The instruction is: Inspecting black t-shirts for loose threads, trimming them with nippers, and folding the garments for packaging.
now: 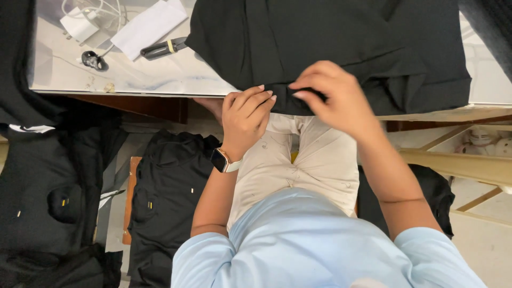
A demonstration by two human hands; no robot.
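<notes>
A black garment [341,42] lies spread on the white table [160,77], its lower edge hanging over the table's front. My left hand [245,117], with a smartwatch on the wrist, pinches that lower edge from below. My right hand [333,96] grips the same edge just to the right, fingers curled over the fabric. Both hands are close together at the table's front edge, above my lap in beige trousers.
On the table's left lie a white charger with cable [80,21], a white folded cloth [149,24] and a black-handled tool [162,48]. Black garments are piled on a stool [170,197] and at the left [48,186]. A wooden frame [458,165] stands at the right.
</notes>
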